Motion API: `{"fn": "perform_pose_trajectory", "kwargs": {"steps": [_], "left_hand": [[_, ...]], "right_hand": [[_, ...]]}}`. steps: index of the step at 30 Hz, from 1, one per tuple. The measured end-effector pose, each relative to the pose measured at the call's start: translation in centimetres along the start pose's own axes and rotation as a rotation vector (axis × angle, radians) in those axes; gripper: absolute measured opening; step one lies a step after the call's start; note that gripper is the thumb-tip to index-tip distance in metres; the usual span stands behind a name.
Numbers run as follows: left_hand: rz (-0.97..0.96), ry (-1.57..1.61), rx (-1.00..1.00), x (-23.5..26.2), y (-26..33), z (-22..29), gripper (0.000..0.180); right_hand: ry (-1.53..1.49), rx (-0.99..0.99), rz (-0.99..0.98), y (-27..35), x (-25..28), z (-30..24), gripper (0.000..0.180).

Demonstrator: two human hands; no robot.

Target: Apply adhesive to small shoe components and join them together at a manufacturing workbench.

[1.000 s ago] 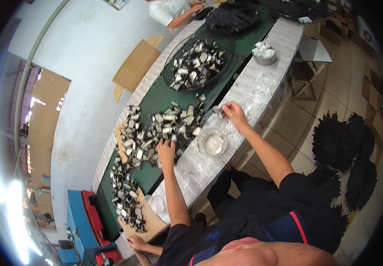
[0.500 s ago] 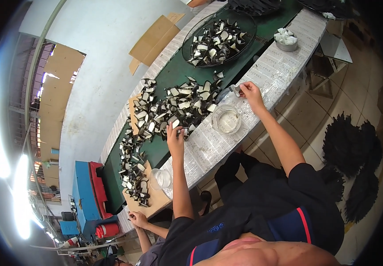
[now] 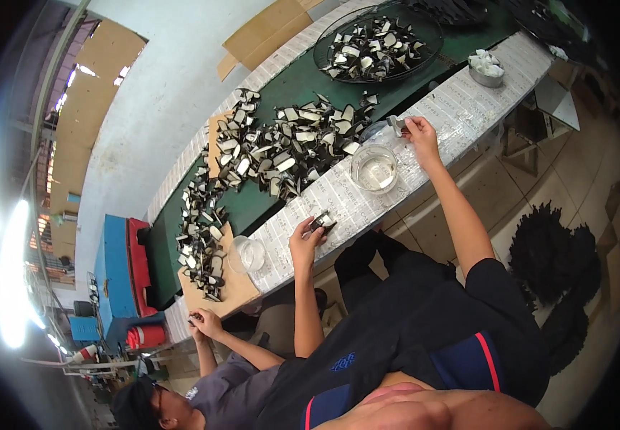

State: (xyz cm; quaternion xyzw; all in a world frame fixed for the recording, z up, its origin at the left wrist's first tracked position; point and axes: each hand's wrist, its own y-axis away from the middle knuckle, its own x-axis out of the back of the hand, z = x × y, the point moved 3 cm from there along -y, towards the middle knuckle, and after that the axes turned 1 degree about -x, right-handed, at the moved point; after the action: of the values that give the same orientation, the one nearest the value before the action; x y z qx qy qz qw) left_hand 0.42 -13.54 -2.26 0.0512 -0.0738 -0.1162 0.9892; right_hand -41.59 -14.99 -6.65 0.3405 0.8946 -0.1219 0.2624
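In my left hand (image 3: 304,247) is a small curved black piece with a white face (image 3: 323,219), pinched between the fingertips above the near edge of the table. My right hand (image 3: 423,142) grips a small grey piece (image 3: 396,126), too small to make out its kind, just beyond the clear glass bowl (image 3: 374,169). That bowl stands between my hands and looks to hold some clear liquid. Past them, a large heap of similar black-and-white pieces (image 3: 285,147) spreads over the green belt (image 3: 267,213).
A round black mesh basket (image 3: 378,46) of such pieces stands farther along, near a tin of white wads (image 3: 486,68). At left, a clear bowl (image 3: 247,254) sits by a co-worker's hands (image 3: 206,322). Black bundles (image 3: 554,251) lie on the floor at right.
My left hand has drawn back from the heap toward the table's near edge, bringing one black-and-white piece. My right hand still holds the grey piece beside the bowl. The view has shifted.
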Motion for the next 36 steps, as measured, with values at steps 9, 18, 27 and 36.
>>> {"fn": "perform_pose_trajectory", "kwargs": {"steps": [9,18,27,36], "left_hand": [[-0.024,0.652,0.173,-1.3,6.8,-1.3,0.025],[-0.091,0.807,0.212,-4.6,10.7,1.1,0.020],[-0.063,0.746,0.209,-5.0,12.3,1.1,0.023],[-0.044,0.752,0.196,-5.0,12.6,1.7,0.023]], "right_hand": [[-0.003,0.047,-0.009,6.9,-2.2,-4.1,0.019],[0.877,0.629,-0.726,26.4,-11.9,-11.9,0.022],[1.026,0.777,-0.839,29.0,-11.9,-11.1,0.031],[1.022,0.740,-0.890,29.4,-12.0,-10.5,0.034]]}}
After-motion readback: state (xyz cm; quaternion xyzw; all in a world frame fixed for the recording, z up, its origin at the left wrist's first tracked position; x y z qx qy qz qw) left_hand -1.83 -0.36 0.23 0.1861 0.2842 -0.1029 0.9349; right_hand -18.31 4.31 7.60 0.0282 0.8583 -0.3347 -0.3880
